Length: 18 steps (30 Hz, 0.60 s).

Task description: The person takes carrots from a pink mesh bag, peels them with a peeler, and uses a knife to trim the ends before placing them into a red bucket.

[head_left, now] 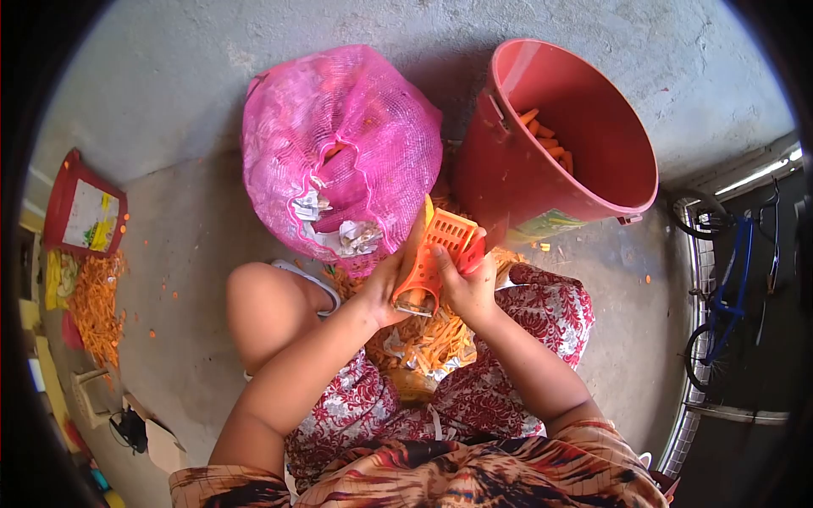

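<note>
My right hand (pixel 468 286) is closed around an orange plastic peeler (pixel 450 229) with rows of slots, its thumb pressed on the face. A red part (pixel 471 256) shows beside the fingers of that hand. My left hand (pixel 383 292) is closed around a carrot (pixel 415 296), which lies mostly hidden behind the peeler; the fingers are partly covered too. Below both hands, carrot peelings (pixel 440 343) are heaped between my legs. Just beyond the hands stands a pink mesh sack (pixel 292 127) with crumpled newspaper in its opening.
A tall red bucket (pixel 483 161) holding several carrots (pixel 549 144) stands at the right by the wall. On the far left are a smaller red bucket (pixel 63 199) and a pile of peelings (pixel 95 309). A blue bicycle (pixel 730 292) is at the right, beyond the doorway track.
</note>
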### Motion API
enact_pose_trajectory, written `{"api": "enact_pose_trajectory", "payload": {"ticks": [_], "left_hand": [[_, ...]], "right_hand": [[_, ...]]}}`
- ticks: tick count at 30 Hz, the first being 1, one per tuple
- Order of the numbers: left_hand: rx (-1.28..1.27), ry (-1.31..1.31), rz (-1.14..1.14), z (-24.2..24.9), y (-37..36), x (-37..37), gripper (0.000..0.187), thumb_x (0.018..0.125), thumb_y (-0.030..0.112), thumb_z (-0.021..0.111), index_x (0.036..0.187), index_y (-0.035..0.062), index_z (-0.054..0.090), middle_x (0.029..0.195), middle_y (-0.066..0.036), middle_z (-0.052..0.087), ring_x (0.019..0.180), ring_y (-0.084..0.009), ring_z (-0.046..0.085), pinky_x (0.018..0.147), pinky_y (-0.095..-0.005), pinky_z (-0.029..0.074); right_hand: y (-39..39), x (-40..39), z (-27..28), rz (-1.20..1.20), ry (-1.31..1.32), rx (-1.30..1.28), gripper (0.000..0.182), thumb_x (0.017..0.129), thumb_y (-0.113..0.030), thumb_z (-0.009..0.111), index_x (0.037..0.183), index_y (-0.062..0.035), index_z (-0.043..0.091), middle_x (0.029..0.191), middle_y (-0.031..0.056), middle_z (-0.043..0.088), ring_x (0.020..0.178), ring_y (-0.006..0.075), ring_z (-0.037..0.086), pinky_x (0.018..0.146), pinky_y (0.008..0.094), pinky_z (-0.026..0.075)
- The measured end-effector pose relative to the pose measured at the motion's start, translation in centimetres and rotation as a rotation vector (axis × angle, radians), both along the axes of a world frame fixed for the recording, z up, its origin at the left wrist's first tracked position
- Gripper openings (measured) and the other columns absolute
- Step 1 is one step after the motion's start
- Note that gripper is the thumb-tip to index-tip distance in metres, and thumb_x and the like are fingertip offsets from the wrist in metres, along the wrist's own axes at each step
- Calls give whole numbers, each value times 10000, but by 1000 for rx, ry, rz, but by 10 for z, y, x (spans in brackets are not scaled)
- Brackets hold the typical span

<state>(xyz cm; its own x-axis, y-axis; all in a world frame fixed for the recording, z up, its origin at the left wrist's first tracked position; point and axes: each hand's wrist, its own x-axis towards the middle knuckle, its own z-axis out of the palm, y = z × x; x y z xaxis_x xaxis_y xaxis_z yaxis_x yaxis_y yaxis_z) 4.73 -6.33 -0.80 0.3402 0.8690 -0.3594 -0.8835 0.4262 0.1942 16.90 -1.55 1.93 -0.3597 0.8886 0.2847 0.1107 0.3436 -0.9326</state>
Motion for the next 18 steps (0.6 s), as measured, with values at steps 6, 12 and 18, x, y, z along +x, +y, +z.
{"api": "enact_pose_trajectory", "payload": {"ticks": [6, 12, 18], "left_hand": [[60, 14, -250, -17, -8, 1, 387, 881, 435, 315, 986, 102, 481, 811, -52, 523, 719, -162, 520, 566, -303, 446], [-15, 192, -333, -31, -11, 4, 462, 853, 495, 356, 1058, 96, 469, 821, -30, 494, 719, -146, 506, 585, -291, 443], [-67, 231, -140, -16, -4, 2, 387, 875, 391, 392, 1098, 85, 472, 914, -31, 559, 810, -133, 559, 695, -279, 476]], "right_hand": [[30, 7, 0, -222, 89, -14, 187, 752, -9, 576, 895, -23, 455, 742, 49, 548, 671, 110, 521, 596, 247, 447], [85, 45, 6, -536, 233, 68, 189, 810, -64, 541, 966, -3, 453, 814, 49, 550, 685, 93, 526, 577, 226, 445], [13, 8, 12, -89, 168, -168, 227, 797, -71, 567, 986, -7, 458, 827, 66, 582, 701, 111, 553, 616, 248, 467]]}}
